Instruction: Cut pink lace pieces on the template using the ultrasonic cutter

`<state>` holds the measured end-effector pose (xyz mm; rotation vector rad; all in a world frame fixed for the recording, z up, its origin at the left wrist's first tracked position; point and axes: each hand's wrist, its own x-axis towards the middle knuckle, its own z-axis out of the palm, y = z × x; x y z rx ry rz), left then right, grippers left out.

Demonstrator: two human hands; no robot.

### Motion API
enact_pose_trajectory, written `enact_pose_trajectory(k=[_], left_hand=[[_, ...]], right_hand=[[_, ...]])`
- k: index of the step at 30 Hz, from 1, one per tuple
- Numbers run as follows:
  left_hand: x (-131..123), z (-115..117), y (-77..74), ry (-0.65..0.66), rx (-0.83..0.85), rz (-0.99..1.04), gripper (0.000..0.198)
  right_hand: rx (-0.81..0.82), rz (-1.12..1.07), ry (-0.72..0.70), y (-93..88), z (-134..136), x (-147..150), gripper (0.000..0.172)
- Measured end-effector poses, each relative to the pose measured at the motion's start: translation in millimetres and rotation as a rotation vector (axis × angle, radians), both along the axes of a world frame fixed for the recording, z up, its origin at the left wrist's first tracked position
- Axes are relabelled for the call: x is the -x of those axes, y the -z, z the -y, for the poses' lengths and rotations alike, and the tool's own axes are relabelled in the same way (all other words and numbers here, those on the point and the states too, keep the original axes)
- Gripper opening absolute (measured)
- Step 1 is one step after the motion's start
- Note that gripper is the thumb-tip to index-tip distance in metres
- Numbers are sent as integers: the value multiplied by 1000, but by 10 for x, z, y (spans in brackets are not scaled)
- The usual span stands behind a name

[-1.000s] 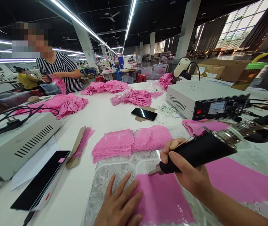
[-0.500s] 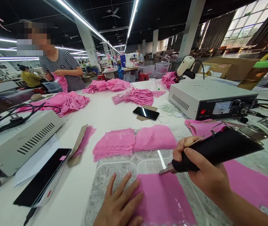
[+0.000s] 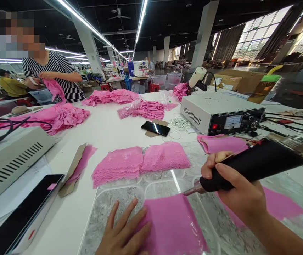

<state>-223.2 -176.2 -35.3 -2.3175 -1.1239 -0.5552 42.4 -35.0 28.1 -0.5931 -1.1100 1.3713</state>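
My left hand (image 3: 126, 230) lies flat with its fingers spread, the fingertips along the left edge of a pink fabric piece (image 3: 169, 223). That fabric rests on a clear template (image 3: 114, 196) with rounded compartments. In my right hand (image 3: 239, 187) is a black handheld ultrasonic welder (image 3: 257, 166), my fingers wrapped around its body. Its metal tip is at the fabric's top right corner. Two stacks of pink lace pieces, a left stack (image 3: 118, 164) and a right stack (image 3: 166, 156), sit just beyond. More pink fabric lies under my right forearm.
A grey control box (image 3: 222, 113) with a meter stands at right, behind the tool. A phone (image 3: 155, 128) lies mid-table, and a dark tablet (image 3: 23, 216) is at left near another grey box (image 3: 18, 156). Pink piles lie farther back. A person (image 3: 52, 78) handles pink fabric across the table.
My view has swung to the right. The tool's tip has moved right along the fabric's top edge to its corner. My left hand keeps its place on the fabric.
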Motion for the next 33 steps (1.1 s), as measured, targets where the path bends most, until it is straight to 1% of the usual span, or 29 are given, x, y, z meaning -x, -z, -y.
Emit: enact_pose_trajectory(k=[5, 8, 11, 15, 19, 22, 24, 26, 28, 30, 33], left_hand=[[34, -5, 111, -1, -5, 11, 29], [49, 16, 138, -5, 2, 25, 30], [45, 32, 96, -9, 24, 10, 30], [28, 21, 2, -22, 84, -66, 29], [30, 26, -61, -16, 88, -54, 28], [1, 71, -118, 6, 92, -9, 21], [-92, 100, -139, 34, 91, 19, 16], [-269, 104, -110, 66, 79, 25, 15], [-509, 72, -25, 100, 26, 58, 16], [-752, 17, 87, 90, -45, 181, 15], [-995, -58, 202, 98, -89, 293, 13]], right_hand=[[-9, -35, 61, -4, -13, 19, 16], [-1, -28, 34, -11, -13, 50, 16], [7, -18, -6, 9, -22, 27, 16], [4, -9, -9, 47, -42, -18, 18], [-5, 24, -15, 48, -48, -14, 19], [6, -43, -5, 32, -38, -15, 18], [24, -97, -22, 26, -28, -47, 15], [49, -113, -55, 32, -20, -101, 13], [52, -99, -91, 48, -14, -160, 12], [50, -103, -94, 69, -7, -201, 13], [62, -117, -88, 97, 1, -215, 14]])
